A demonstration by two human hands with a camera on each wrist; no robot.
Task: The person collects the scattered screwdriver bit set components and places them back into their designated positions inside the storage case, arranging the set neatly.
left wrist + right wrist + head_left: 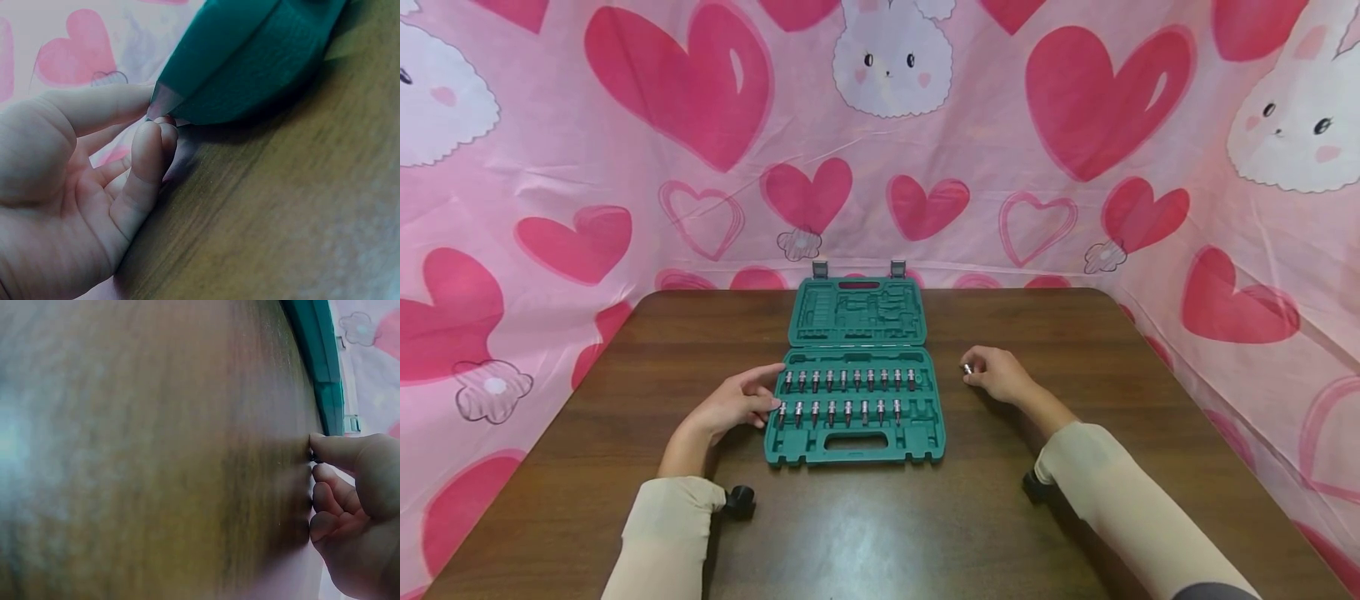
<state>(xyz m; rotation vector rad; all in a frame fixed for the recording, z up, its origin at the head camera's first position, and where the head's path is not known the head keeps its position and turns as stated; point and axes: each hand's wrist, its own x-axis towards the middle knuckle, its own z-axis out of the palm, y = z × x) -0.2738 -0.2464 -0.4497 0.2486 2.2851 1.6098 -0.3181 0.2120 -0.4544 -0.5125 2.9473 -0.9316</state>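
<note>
A green bit-socket case (856, 454) lies open on the table, its lid folded back. Silver bit sockets (847, 410) with dark tips stand in two rows inside, and slots at the right ends of the rows hold none. On the case's left edge, my left hand (733, 406) holds on with thumb and fingers; the left wrist view shows the digits of my left hand (94, 162) meeting at its corner. To the right of the case, my right hand (1000, 375) pinches a small bit socket (967, 369) between thumb and index finger, close to the tabletop.
The brown wooden table (865, 525) extends around the case on all sides. A pink cloth (865, 125) with hearts and rabbits hangs behind and beside it. Two latches (898, 268) stick up from the far edge of the lid.
</note>
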